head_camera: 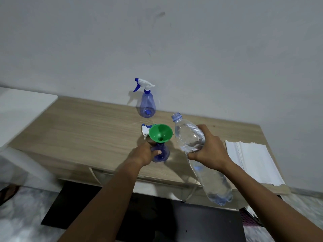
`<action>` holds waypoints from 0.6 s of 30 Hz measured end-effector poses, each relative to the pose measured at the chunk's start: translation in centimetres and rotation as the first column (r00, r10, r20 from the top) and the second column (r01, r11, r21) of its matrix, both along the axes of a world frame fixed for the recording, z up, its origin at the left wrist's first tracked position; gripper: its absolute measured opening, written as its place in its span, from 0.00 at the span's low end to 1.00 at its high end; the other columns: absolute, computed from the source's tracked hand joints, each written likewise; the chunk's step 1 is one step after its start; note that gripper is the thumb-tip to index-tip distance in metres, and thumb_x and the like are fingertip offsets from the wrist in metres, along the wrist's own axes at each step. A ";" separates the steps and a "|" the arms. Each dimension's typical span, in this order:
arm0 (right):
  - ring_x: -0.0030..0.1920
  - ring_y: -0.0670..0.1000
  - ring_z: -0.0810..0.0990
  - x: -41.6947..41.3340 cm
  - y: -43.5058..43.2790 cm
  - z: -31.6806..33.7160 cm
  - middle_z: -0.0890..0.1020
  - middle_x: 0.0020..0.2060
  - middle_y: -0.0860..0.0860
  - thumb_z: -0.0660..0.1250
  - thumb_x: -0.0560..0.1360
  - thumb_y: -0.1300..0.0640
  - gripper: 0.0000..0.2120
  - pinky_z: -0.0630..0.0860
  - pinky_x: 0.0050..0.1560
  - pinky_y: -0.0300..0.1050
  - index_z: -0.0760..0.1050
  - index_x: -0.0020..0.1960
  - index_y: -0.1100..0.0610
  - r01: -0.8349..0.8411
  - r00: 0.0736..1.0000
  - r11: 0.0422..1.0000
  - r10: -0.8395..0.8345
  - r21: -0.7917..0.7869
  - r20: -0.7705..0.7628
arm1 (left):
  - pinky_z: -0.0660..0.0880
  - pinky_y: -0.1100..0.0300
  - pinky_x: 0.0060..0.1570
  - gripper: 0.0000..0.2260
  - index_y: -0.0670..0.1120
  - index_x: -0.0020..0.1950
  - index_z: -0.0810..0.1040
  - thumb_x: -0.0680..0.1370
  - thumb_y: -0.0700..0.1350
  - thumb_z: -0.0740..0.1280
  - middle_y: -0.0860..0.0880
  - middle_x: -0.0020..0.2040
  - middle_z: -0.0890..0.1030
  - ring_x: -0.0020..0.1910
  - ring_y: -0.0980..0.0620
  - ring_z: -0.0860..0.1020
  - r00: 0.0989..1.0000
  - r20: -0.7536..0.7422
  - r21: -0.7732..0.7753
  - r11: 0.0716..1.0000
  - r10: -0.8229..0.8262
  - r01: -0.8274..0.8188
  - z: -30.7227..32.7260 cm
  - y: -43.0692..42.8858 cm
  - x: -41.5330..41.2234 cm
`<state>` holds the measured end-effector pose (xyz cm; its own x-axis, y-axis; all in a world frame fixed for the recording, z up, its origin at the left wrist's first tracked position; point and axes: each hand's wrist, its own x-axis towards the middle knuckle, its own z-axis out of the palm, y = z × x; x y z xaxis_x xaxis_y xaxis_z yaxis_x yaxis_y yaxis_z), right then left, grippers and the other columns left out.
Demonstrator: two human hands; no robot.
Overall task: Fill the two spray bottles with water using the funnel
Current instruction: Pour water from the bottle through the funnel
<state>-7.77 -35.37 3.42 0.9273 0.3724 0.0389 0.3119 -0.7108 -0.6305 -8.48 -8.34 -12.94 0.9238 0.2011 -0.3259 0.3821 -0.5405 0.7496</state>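
1. Large clear plastic water bottle [190, 137], right of centre. Uncapped and slanted, neck aimed up-left, mouth just right of the funnel rim. No water is seen leaving it. Right hand [208, 151] holds it at mid-body, fingers wrapped round.
2. Left hand [143, 154], centre. Fingers and thumb are curled round a small translucent blue spray bottle [161, 152], which stands headless on the pale wood-grain tabletop [78, 130].
3. Green plastic funnel [160, 132], seated in that bottle's neck.
4. White-and-blue trigger spray head [145, 130], lying just behind the funnel.
5. Stack of white paper sheets [253, 159], right side.
6. Second blue spray bottle [147, 103], upper centre by the wall. Upright, trigger fitted, fill level unclear.

Handling note: bring the mouth over the bowl's centre and tip slowly with the spray bottle held firm, so the narrow spout does not back up and spill toward the paper.
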 end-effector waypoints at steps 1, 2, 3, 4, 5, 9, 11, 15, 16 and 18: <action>0.40 0.51 0.82 0.0 0.0 0.0 0.84 0.41 0.45 0.79 0.58 0.52 0.37 0.79 0.40 0.47 0.66 0.63 0.41 -0.008 1.000 1.000 0.008 -0.009 -0.004 | 0.78 0.45 0.63 0.28 0.66 0.60 0.76 0.60 0.69 0.67 0.57 0.56 0.85 0.57 0.49 0.82 1.000 0.002 -0.006 1.000 0.003 -0.003 -0.2 0.1 0.1; 0.40 0.50 0.82 -0.1 0.0 -0.1 0.84 0.41 0.44 0.79 0.58 0.52 0.37 0.78 0.40 0.46 0.66 0.62 0.40 -0.013 1.000 1.000 0.013 -0.020 -0.009 | 0.78 0.45 0.63 0.28 0.68 0.59 0.76 0.59 0.69 0.67 0.57 0.56 0.85 0.57 0.49 0.82 1.000 0.005 -0.009 1.000 0.004 -0.004 -0.3 0.1 0.1; 0.40 0.50 0.82 -0.1 0.0 -0.1 0.84 0.40 0.44 0.79 0.58 0.52 0.37 0.78 0.40 0.46 0.67 0.62 0.40 -0.019 1.000 0.999 0.019 -0.030 -0.014 | 0.78 0.44 0.63 0.26 0.69 0.58 0.75 0.59 0.69 0.67 0.57 0.56 0.85 0.58 0.49 0.82 1.000 0.010 -0.014 1.000 0.009 -0.009 -0.3 0.1 0.1; 0.40 0.50 0.82 -0.1 0.1 -0.1 0.84 0.40 0.44 0.79 0.57 0.52 0.37 0.78 0.40 0.46 0.67 0.61 0.40 -0.023 1.000 0.999 0.022 -0.039 -0.019 | 0.78 0.45 0.63 0.24 0.72 0.55 0.75 0.59 0.69 0.68 0.57 0.56 0.85 0.58 0.49 0.82 1.000 0.013 -0.017 1.000 0.013 -0.013 -0.5 0.1 0.1; 0.40 0.51 0.81 -0.1 0.1 -0.2 0.83 0.40 0.44 0.79 0.57 0.51 0.36 0.78 0.40 0.47 0.67 0.61 0.41 -0.029 0.999 0.998 0.027 -0.052 -0.023 | 0.78 0.45 0.63 0.22 0.74 0.53 0.75 0.59 0.69 0.68 0.58 0.55 0.85 0.58 0.49 0.82 1.000 0.015 -0.023 1.000 0.011 -0.011 -0.8 0.2 0.2; 0.40 0.54 0.80 -0.2 0.0 -0.5 0.83 0.39 0.45 0.78 0.56 0.50 0.36 0.79 0.41 0.51 0.66 0.60 0.41 -0.045 0.999 0.994 0.043 -0.104 -0.028 | 0.78 0.45 0.63 0.24 0.72 0.56 0.76 0.60 0.67 0.70 0.59 0.55 0.85 0.57 0.49 0.83 0.999 0.037 -0.041 0.999 0.006 -0.005 -1.8 0.6 0.8; 0.41 0.54 0.80 -0.3 0.0 -0.5 0.83 0.40 0.46 0.78 0.57 0.49 0.36 0.79 0.42 0.51 0.66 0.61 0.42 -0.048 0.999 0.991 0.044 -0.126 -0.032 | 0.79 0.45 0.62 0.25 0.68 0.58 0.77 0.61 0.66 0.70 0.59 0.54 0.85 0.56 0.50 0.83 0.999 0.034 -0.041 0.999 -0.001 0.002 -2.5 0.8 1.1; 0.41 0.55 0.80 -0.3 0.0 -0.5 0.83 0.41 0.47 0.77 0.56 0.46 0.39 0.80 0.43 0.51 0.65 0.63 0.42 -0.056 0.997 0.984 0.047 -0.170 -0.058 | 0.80 0.45 0.60 0.25 0.67 0.58 0.77 0.60 0.66 0.70 0.57 0.52 0.85 0.54 0.49 0.83 1.000 0.022 -0.032 0.999 0.006 -0.005 -2.1 0.6 1.1; 0.41 0.55 0.80 -0.4 0.1 -0.5 0.83 0.42 0.47 0.76 0.55 0.45 0.40 0.80 0.43 0.52 0.65 0.64 0.42 -0.060 0.997 0.982 0.049 -0.180 -0.062 | 0.80 0.45 0.60 0.25 0.68 0.58 0.77 0.60 0.66 0.70 0.57 0.52 0.85 0.54 0.49 0.83 1.000 0.023 -0.031 0.999 0.010 -0.010 -2.1 0.6 1.1; 0.41 0.54 0.80 -0.4 0.1 -0.5 0.83 0.42 0.48 0.75 0.54 0.44 0.41 0.80 0.43 0.52 0.65 0.65 0.42 -0.071 0.996 0.978 0.058 -0.195 -0.071 | 0.80 0.45 0.60 0.25 0.69 0.57 0.76 0.60 0.66 0.70 0.56 0.53 0.85 0.54 0.48 0.83 0.999 0.027 -0.034 0.999 0.018 -0.017 -2.0 0.5 1.0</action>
<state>-8.13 -35.26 2.97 0.8994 0.4256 -0.1003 0.3241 -0.8029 -0.5003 -7.50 -7.86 -14.91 0.9289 0.2065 -0.3074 0.3702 -0.5084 0.7775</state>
